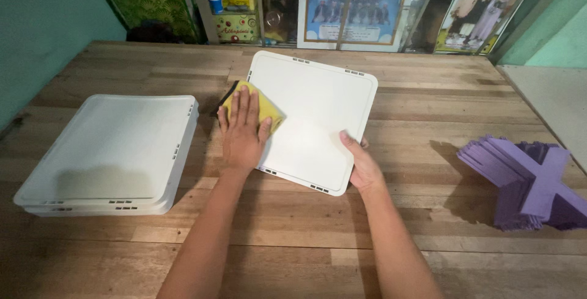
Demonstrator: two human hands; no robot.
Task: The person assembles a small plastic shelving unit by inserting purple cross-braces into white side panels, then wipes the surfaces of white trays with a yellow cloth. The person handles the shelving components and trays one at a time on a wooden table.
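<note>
Left hand [243, 129]: I see it flat on yellow cloth [269, 110], panel's 9 o'clock.
Right hand [362, 166]: clamps white panel [315, 118], 5 o'clock corner.
Risk: panel may skid if that grip slackens.

Both bare forearms reach forward.
Left hand [243, 129] lies flat, fingers spread; right hand [362, 164] curls in a grip.

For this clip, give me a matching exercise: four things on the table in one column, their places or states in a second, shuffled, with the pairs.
Things:
1. yellow cloth
2. white panel
3. stack of white panels
4. purple pieces

Places or states:
A. piled at the table's right edge
B. under the left hand
C. stacked at the table's left
D. gripped at its near corner by the right hand

Pairs: 1-B, 2-D, 3-C, 4-A
</note>
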